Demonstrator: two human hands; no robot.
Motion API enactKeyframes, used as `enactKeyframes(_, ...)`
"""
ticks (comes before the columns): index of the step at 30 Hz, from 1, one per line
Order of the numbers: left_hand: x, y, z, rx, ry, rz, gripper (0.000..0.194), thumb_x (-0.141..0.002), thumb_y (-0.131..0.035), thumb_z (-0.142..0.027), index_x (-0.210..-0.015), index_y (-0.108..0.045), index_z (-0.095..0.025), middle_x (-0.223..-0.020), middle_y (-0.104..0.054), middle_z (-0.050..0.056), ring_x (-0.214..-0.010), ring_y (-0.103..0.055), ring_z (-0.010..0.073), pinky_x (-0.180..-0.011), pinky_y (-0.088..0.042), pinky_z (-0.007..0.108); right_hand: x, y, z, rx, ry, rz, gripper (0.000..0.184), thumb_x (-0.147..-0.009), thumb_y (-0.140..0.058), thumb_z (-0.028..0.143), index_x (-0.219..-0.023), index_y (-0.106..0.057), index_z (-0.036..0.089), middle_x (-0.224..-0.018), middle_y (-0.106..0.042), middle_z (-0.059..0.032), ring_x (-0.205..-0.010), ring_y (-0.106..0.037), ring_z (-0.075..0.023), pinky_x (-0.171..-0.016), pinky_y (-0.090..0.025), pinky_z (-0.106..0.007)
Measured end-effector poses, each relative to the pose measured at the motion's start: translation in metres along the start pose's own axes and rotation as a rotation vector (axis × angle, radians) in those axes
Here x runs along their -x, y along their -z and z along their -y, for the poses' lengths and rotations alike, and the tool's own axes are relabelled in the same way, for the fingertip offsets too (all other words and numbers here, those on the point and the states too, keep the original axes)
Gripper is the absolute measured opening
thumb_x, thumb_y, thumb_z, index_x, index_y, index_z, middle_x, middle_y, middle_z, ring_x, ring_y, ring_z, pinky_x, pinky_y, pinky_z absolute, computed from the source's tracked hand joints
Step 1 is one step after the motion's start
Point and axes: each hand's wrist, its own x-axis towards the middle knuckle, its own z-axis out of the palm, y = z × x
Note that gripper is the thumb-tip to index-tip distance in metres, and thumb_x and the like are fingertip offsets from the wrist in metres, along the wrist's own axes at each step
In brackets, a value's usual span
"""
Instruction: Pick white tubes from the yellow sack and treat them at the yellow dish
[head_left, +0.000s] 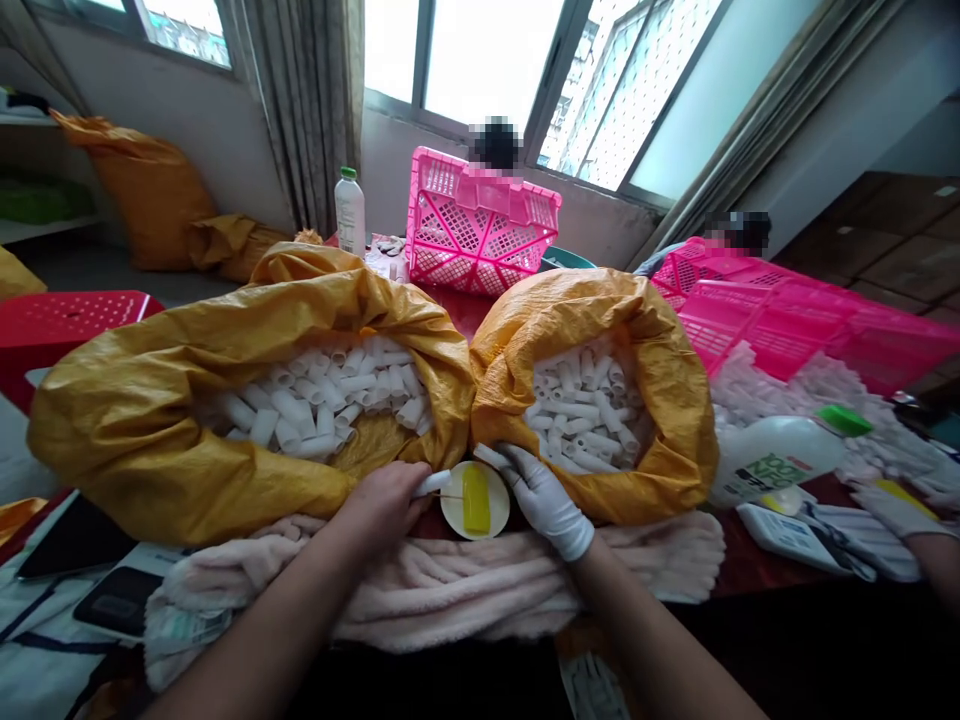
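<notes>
My bare left hand [386,505] is closed around a short white plastic tube [433,484] that points toward a small round white dish [452,517]. A thin stick-like thing reaches from that hand over the dish's left side. On the dish lies a yellow block [475,498]; its material I cannot make out. My right hand [549,500], in a white glove, pinches another white tube [491,457] at the dish's upper right. Beyond my hands, two orange woven sacks, the left sack [150,400] and the right sack [679,400], stand with their mouths wide, holding many loose white tubes.
A pale plush cloth [465,600] lies along the table's front edge. Pink baskets [480,225] stand behind the sacks. At right are a green-capped bottle [780,455] and a co-worker's gloved hand [896,508]. A phone [124,597] lies at left.
</notes>
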Motion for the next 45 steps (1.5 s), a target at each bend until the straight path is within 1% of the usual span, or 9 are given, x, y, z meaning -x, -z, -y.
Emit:
enactKeyframes(4, -0.001, -0.003, 0.001, -0.021, 0.003, -0.016, 0.016, -0.081, -0.043, -0.03, -0.086, -0.054, -0.02, -0.084, -0.059, 0.004, -0.079, -0.053, 0.0162, -0.07, -0.039, 0.025, -0.014, 0.009, -0.018, 0.223, 0.163, 0.064, 0.031, -0.084, -0.041, 0.02, -0.112, -0.053, 0.016, -0.113, -0.057, -0.0099, -0.105, -0.051, -0.0194, -0.097, -0.036, -0.039)
enactKeyframes(8, -0.002, -0.004, 0.001, -0.024, 0.015, -0.031, 0.015, -0.081, -0.043, -0.031, -0.086, -0.053, -0.02, -0.085, -0.059, 0.003, -0.079, -0.053, 0.0166, -0.069, -0.04, 0.025, -0.013, 0.002, -0.023, 0.213, 0.219, 0.098, 0.029, -0.08, -0.044, 0.016, -0.106, -0.057, 0.018, -0.107, -0.06, -0.0084, -0.1, -0.054, -0.0195, -0.093, -0.042, -0.037)
enactKeyframes(15, -0.002, -0.004, 0.0, -0.017, 0.012, -0.048, 0.014, -0.081, -0.043, -0.03, -0.083, -0.053, -0.02, -0.081, -0.058, 0.002, -0.075, -0.053, 0.0155, -0.066, -0.039, 0.024, -0.007, 0.0, -0.022, 0.195, 0.101, 0.003, 0.029, -0.082, -0.042, 0.02, -0.108, -0.055, 0.02, -0.107, -0.061, -0.0067, -0.099, -0.056, -0.0202, -0.092, -0.042, -0.038)
enactKeyframes(20, -0.003, -0.005, 0.0, 0.005, 0.003, -0.064, 0.015, -0.081, -0.044, -0.032, -0.082, -0.052, -0.02, -0.081, -0.058, 0.002, -0.075, -0.053, 0.0149, -0.066, -0.038, 0.024, -0.006, 0.0, -0.022, 0.124, 0.154, 0.036, 0.023, -0.08, -0.047, 0.02, -0.1, -0.059, 0.02, -0.101, -0.063, -0.0053, -0.094, -0.057, -0.0189, -0.09, -0.044, -0.036)
enactKeyframes(25, -0.003, -0.007, 0.001, 0.01, 0.003, -0.069, 0.014, -0.081, -0.044, -0.031, -0.082, -0.052, -0.02, -0.08, -0.058, 0.001, -0.075, -0.053, 0.0144, -0.066, -0.038, 0.023, -0.003, -0.002, -0.022, 0.118, 0.09, -0.024, 0.025, -0.083, -0.043, 0.022, -0.103, -0.057, 0.018, -0.102, -0.063, -0.0076, -0.095, -0.057, -0.0194, -0.089, -0.044, -0.037)
enactKeyframes(30, -0.003, -0.007, 0.001, -0.011, 0.004, -0.073, 0.011, -0.08, -0.045, -0.029, -0.082, -0.052, -0.02, -0.079, -0.057, 0.001, -0.074, -0.053, 0.0143, -0.066, -0.038, 0.023, -0.003, -0.003, -0.025, 0.075, 0.166, -0.021, 0.02, -0.079, -0.049, 0.021, -0.097, -0.06, 0.019, -0.097, -0.063, -0.0052, -0.091, -0.057, -0.0179, -0.087, -0.045, -0.034)
enactKeyframes(34, -0.003, -0.006, 0.0, -0.008, 0.008, -0.068, 0.013, -0.08, -0.044, -0.03, -0.081, -0.052, -0.02, -0.079, -0.057, 0.001, -0.074, -0.053, 0.0142, -0.066, -0.038, 0.023, -0.005, -0.004, -0.028, 0.101, 0.108, -0.033, 0.025, -0.082, -0.045, 0.024, -0.103, -0.057, 0.019, -0.102, -0.062, -0.0064, -0.094, -0.057, -0.0189, -0.089, -0.044, -0.037)
enactKeyframes(39, -0.003, -0.003, -0.001, 0.028, 0.023, -0.02, 0.01, -0.078, -0.045, -0.029, -0.077, -0.051, -0.021, -0.074, -0.056, -0.001, -0.07, -0.052, 0.0133, -0.062, -0.037, 0.022, -0.003, -0.003, -0.026, 0.063, 0.117, -0.037, 0.018, -0.077, -0.051, 0.02, -0.093, -0.06, 0.019, -0.093, -0.064, -0.0051, -0.09, -0.058, -0.0185, -0.088, -0.045, -0.036)
enactKeyframes(45, -0.002, 0.0, -0.002, 0.047, 0.028, -0.021, 0.007, -0.076, -0.045, -0.025, -0.077, -0.052, -0.021, -0.073, -0.056, -0.001, -0.07, -0.052, 0.0127, -0.062, -0.036, 0.022, -0.002, -0.001, -0.025, 0.045, 0.04, -0.019, 0.025, -0.081, -0.047, 0.026, -0.103, -0.057, 0.018, -0.103, -0.062, -0.0074, -0.096, -0.057, -0.0193, -0.09, -0.043, -0.037)
